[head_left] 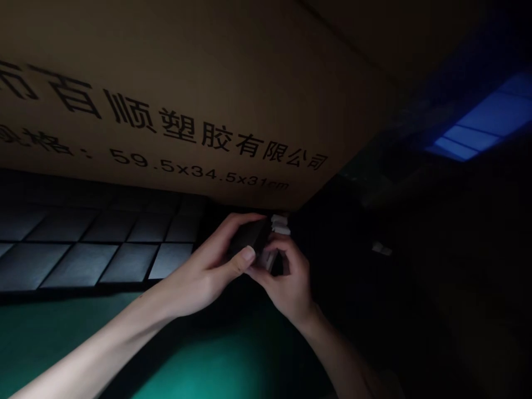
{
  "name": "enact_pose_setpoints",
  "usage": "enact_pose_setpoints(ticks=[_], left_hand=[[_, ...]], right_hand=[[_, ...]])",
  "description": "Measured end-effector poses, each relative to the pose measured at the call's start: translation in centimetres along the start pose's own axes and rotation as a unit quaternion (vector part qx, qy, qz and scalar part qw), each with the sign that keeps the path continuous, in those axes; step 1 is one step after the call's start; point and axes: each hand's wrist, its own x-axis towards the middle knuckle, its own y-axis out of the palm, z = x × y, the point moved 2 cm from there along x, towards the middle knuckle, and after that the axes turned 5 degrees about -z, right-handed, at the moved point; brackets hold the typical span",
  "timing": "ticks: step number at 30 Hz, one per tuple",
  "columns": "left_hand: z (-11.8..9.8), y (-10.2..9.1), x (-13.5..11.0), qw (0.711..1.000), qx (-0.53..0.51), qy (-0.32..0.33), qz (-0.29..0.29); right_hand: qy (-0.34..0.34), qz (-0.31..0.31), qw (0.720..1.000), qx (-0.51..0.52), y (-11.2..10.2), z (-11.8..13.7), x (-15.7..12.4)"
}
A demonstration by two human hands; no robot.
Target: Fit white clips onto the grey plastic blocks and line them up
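Observation:
My left hand (220, 266) is closed around a small dark box (250, 235), its thumb along the near edge. Right beside it, my right hand (291, 271) pinches a small pale piece (268, 258) against the end of the box. Whether that piece is partly inside the box I cannot tell, since fingers and shadow cover it. Just beyond the right hand lie a few small white pieces (281, 224), close to the carton's foot.
A large brown carton (233, 72) with black printing stands across the back. Rows of dark flat boxes (87, 263) lie at the left on a green surface (208, 366). Something small and pale (381, 249) lies at the right in deep shadow. A blue-lit pane (486, 124) shows at upper right.

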Motion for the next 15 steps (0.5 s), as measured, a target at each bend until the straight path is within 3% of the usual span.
enact_pose_setpoints(ticks=[6,15], left_hand=[[-0.07,-0.07,-0.05,1.000,-0.028,-0.001,-0.005],[-0.89,-0.06,-0.12,0.996,-0.062,-0.007,-0.065]], right_hand=[[-0.034,-0.007,0.999,-0.012,0.25,0.38,-0.32],[0.020,0.028,0.999,0.041,0.03,0.04,-0.26]])
